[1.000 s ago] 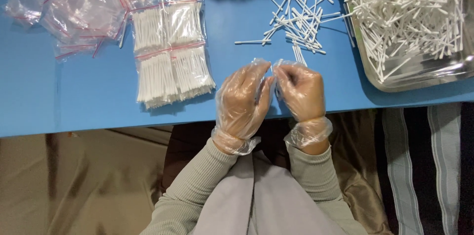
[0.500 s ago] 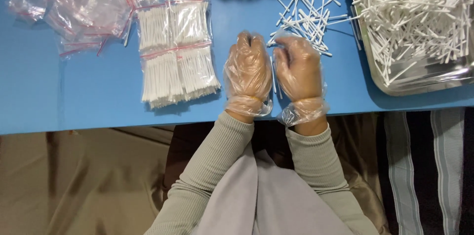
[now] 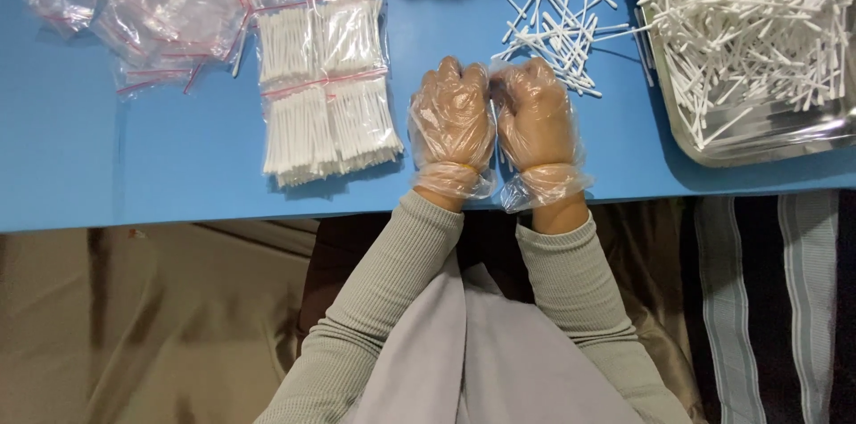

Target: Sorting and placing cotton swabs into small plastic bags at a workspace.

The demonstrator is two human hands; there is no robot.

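Note:
Both my hands wear clear plastic gloves and rest side by side, backs up, on the blue table [image 3: 134, 165] near its front edge. My left hand [image 3: 453, 116] and my right hand [image 3: 533, 112] have their fingers curled in, pinching a small clear bag [image 3: 497, 69] between them; most of it is hidden under the fingers. A loose scatter of white cotton swabs [image 3: 557, 27] lies just beyond my right hand. Filled bags of swabs [image 3: 325, 90] with pink seals lie to the left of my left hand.
A metal tray [image 3: 767, 134] heaped with loose white swabs stands at the right. Several empty clear zip bags [image 3: 147, 9] are piled at the far left. The table's front edge runs just below my wrists, with my lap under it.
My hands have moved away from me onto the table and turned backs up, closing into fists side by side. The view has shifted slightly.

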